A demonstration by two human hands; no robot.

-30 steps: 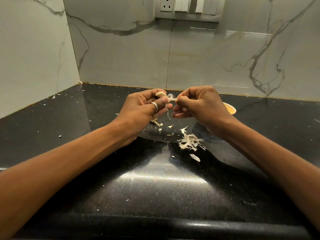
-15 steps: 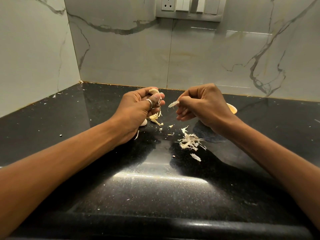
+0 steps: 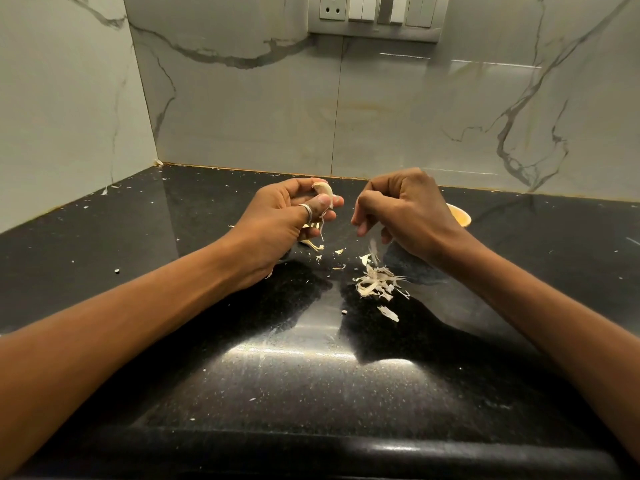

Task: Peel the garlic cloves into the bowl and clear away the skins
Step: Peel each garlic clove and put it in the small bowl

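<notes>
The one container, a small yellow bowl [image 3: 460,215], stands on the black countertop [image 3: 207,375] toward its back edge, right of the middle; only a slice of its rim and inner wall shows past the right hand [image 3: 405,209], so what lies in it cannot be told. The left hand [image 3: 284,220] (a silver ring [image 3: 306,210] on its thumb) is curled around a garlic clove [image 3: 323,190], thumb and fingertips pinching it above the counter's middle, with loose strips of skin hanging under the fingers. The right hand is just beside it, apart from it, knuckles up and fingers loosely curled downward; it seems to hold nothing, since a blurred sliver of skin [image 3: 372,247] shows just below its fingertips without touching them. A pile of skins [image 3: 375,282] lies on the middle of the countertop beneath the right hand, with smaller flakes scattered toward the left hand. A socket and switch plate [image 3: 374,15] sits on the marble back wall.
</notes>
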